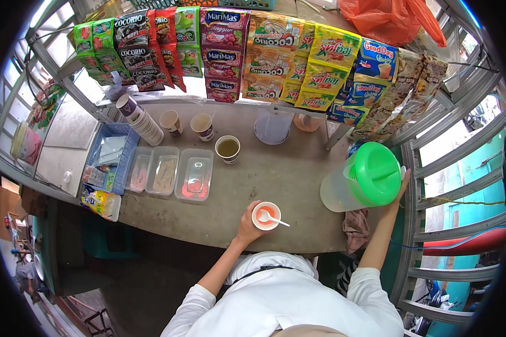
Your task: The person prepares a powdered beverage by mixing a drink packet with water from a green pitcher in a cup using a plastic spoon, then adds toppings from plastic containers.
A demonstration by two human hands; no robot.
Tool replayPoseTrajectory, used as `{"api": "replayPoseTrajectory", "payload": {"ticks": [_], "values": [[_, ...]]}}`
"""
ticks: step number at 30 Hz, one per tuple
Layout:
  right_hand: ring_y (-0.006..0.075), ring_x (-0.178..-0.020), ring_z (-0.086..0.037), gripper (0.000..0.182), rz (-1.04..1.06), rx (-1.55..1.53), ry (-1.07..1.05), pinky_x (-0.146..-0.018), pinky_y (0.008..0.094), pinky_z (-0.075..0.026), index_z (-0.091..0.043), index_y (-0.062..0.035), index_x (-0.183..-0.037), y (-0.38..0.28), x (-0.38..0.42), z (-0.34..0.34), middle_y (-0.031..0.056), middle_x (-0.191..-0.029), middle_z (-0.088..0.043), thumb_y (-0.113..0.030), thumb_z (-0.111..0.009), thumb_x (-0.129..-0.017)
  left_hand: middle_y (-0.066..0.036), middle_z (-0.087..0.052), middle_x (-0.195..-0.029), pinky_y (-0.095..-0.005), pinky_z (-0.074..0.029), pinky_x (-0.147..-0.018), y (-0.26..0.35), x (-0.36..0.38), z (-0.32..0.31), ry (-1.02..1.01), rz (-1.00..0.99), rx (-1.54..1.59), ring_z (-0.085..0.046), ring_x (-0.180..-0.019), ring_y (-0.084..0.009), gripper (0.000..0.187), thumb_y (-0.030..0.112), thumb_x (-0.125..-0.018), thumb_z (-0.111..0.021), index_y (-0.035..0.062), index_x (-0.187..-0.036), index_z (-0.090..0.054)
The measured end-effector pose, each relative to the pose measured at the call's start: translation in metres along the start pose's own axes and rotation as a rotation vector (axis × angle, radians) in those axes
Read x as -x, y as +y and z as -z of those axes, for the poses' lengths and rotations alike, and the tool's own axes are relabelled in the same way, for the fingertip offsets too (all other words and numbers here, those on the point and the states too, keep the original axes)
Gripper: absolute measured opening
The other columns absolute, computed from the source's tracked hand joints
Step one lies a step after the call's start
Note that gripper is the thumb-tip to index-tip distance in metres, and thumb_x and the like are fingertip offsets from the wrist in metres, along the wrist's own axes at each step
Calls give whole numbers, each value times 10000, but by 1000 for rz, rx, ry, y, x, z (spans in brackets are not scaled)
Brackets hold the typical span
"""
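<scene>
While left hand [248,226] holds cup [277,209] — pitcher [361,181] part-hides right fingers [405,179].

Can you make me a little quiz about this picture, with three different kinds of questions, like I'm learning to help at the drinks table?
1. True or false: the left hand holds a cup with a white spoon in it.

2. What is the right hand holding?
A) a strip of sachets
B) the pitcher with the green lid
C) the checked cloth

3. How many clear tubs stand side by side, just right of the blue basket?

Key: 1. True. 2. B. 3. Three.
</scene>
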State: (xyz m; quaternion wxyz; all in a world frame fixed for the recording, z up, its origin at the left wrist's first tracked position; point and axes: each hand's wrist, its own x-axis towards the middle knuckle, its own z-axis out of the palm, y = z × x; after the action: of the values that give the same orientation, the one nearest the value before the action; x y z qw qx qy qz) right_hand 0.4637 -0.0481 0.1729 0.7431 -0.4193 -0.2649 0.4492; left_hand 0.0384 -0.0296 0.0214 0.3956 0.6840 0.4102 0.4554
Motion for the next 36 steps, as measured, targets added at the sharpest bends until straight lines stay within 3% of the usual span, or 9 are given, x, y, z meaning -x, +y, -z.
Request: {"api": "replayPoseTrajectory", "payload": {"ticks": [2, 5, 18, 21, 24, 36], "values": [[227, -1067, -571, 659, 6, -75, -133, -922, 362, -468, -439, -9, -1351, -8, -4, -38, 125, -1199, -576, -517, -378, -937, -114, -632, -1127, -365, -532, -861, 15, -4, -4, -55, 10, -39, -644, -1009, -274, 858, 208, -572, -900, 65, -1277, -433], [246, -1029, -602, 674, 20, 52, -149, -898, 367, -493, -415, 24, -1361, -5, -16, -20, 157, -1185, -593, -447, -454, -880, -106, -643, -1109, -353, -528, -865, 25, -12, -9, -121, 15, -17, -649, -1005, -258, 831, 213, -574, -897, 64, -1265, -460], [271, -1066, -589, 713, -32, 30, -308, -919, 384, -486, -417, 24, -1352, -2, -23, -23, 169, -1219, -576, -442, -497, -818, -125, -633, -1139, -363, -523, -867, 51, -46, -14, -280, 27, 68, -636, -1017, -291, 809, 213, -581, -880, 75, -1271, -481], [276, -1075, -586, 723, -51, 29, -348, -924, 389, -484, -417, 25, -1350, 2, -24, -32, 172, -1227, -572, -440, -507, -804, -108, -639, -1135, -341, -497, -912, 58, -51, -13, -325, 43, 82, -629, -1038, -235, 821, 178, -571, -889, 51, -1271, -480], [288, -1075, -589, 739, -73, 47, -372, -922, 398, -489, -415, 29, -1348, 5, -25, -42, 181, -1227, -572, -437, -528, -785, -127, -635, -1131, -362, -521, -871, 65, -56, -12, -337, 29, 93, -638, -1010, -288, 803, 212, -578, -877, 77, -1265, -485], [286, -1033, -618, 726, -121, 51, -463, -910, 375, -501, -470, 72, -1298, 10, -33, -62, 212, -1169, -602, -390, -552, -744, -140, -633, -1129, -366, -518, -878, 84, -67, -5, -393, 32, 83, -633, -1012, -303, 784, 157, -559, -863, 68, -1250, -503]]}}
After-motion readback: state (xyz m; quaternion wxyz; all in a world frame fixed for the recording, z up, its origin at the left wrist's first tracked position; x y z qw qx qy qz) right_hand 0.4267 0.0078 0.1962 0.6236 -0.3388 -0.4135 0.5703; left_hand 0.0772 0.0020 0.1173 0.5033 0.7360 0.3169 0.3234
